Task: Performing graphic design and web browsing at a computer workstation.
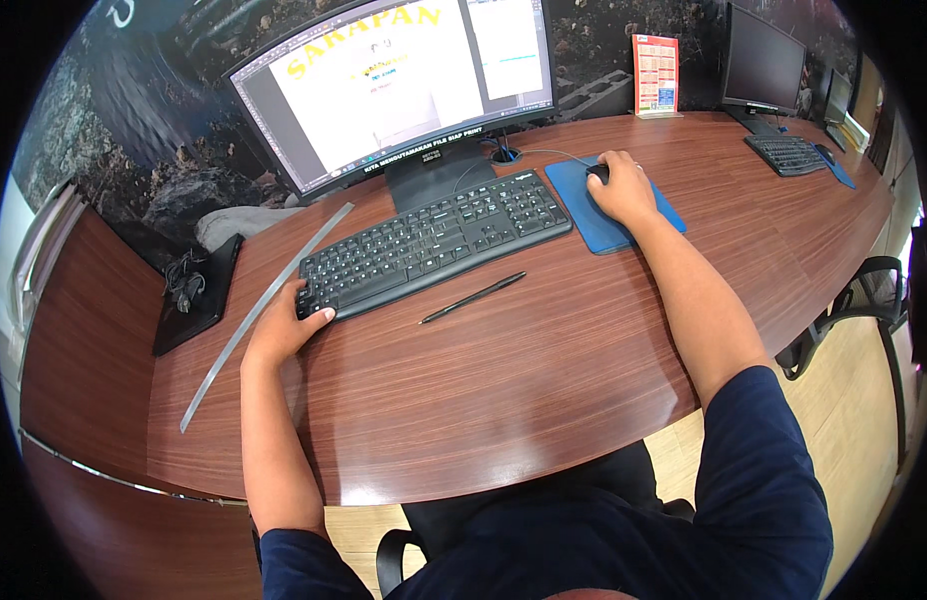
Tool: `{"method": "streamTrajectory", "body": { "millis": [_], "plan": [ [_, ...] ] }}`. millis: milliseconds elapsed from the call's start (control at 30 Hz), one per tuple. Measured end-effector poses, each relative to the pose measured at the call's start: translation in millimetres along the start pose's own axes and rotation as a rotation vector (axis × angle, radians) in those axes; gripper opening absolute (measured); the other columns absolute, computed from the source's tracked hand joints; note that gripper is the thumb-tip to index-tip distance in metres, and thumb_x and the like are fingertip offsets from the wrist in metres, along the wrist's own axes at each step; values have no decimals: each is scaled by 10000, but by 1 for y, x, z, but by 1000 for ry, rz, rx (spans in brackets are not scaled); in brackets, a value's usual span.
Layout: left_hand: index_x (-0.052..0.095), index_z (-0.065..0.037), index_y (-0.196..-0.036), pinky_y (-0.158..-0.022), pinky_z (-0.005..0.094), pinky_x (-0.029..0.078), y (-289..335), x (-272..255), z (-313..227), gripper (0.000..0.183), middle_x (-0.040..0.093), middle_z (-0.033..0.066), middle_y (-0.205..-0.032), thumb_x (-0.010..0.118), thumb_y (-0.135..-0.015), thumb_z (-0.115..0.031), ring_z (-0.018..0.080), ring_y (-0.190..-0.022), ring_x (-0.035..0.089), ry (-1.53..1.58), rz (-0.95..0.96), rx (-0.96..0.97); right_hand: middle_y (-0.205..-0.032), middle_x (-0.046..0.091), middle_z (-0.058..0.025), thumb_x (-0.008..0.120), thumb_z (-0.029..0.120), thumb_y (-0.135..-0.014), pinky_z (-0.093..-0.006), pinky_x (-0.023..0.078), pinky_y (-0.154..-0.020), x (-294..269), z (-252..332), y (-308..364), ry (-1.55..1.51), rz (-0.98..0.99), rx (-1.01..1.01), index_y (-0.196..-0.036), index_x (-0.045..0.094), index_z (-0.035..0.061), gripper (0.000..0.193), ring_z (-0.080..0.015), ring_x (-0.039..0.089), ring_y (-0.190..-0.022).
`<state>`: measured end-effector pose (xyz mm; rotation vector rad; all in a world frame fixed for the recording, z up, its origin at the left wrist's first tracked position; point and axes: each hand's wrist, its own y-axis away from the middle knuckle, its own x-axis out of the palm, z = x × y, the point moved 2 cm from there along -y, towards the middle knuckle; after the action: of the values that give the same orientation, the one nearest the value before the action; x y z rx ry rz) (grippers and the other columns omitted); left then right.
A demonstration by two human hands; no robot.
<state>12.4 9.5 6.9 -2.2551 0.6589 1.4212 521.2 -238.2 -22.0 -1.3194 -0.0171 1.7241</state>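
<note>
My right hand [625, 192] is closed over a black computer mouse [598, 174], which rests on a blue mouse pad [608, 234]. My left hand [276, 328] lies at the near left corner of a black keyboard [434, 245]. Its thumb is stretched along the front edge, and the other fingertips reach the leftmost keys. Behind the keyboard, a lit monitor [394, 90] displays a white page with coloured lettering. A black pen [474, 297] lies on the wooden desk in front of the keyboard, touched by neither hand.
A long metal ruler [246, 328] slants left of the keyboard. Farther left is a flat black device [206, 300] with a coiled cable. At the back right are a red calendar stand [656, 78], a dark monitor [764, 62] and a second keyboard [786, 156]. Black chairs stand at the right.
</note>
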Motion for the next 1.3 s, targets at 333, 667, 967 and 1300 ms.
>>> {"method": "streamTrajectory", "body": {
  "millis": [333,667,967,1300],
  "plan": [
    [507,-6,-1478,-1062,461,494,-2,1,3,862,630,318,-1356,834,-829,-469,426,-1264,626,10,3,4,-1257,657,-211,720,269,-885,-477,496,-1044,2,-2,-1,-7,-5,-7,-1208,668,12,416,-395,627,-1193],
    [507,-8,-1480,-1083,465,478,-4,3,8,867,626,315,-1366,830,-831,-484,425,-1287,611,10,-3,14,-1243,656,-222,722,246,-885,-481,493,-1044,-4,3,-1,-23,28,31,-1200,620,7,409,-399,623,-1194],
    [517,-1,-1471,-1081,464,480,0,0,-4,850,624,319,-1367,832,-835,-470,421,-1287,612,-4,5,-4,-1266,653,-217,718,256,-886,-480,493,-1052,-2,-1,-1,-5,7,18,-1249,621,11,449,-397,620,-1211],
    [511,-3,-1465,-1065,468,490,1,-2,-6,836,644,317,-1334,831,-838,-453,431,-1253,633,-2,7,-2,-1275,651,-210,717,268,-886,-474,492,-1058,2,-4,-2,-3,-12,-18,-1241,665,11,441,-394,622,-1209]
  ]
}}
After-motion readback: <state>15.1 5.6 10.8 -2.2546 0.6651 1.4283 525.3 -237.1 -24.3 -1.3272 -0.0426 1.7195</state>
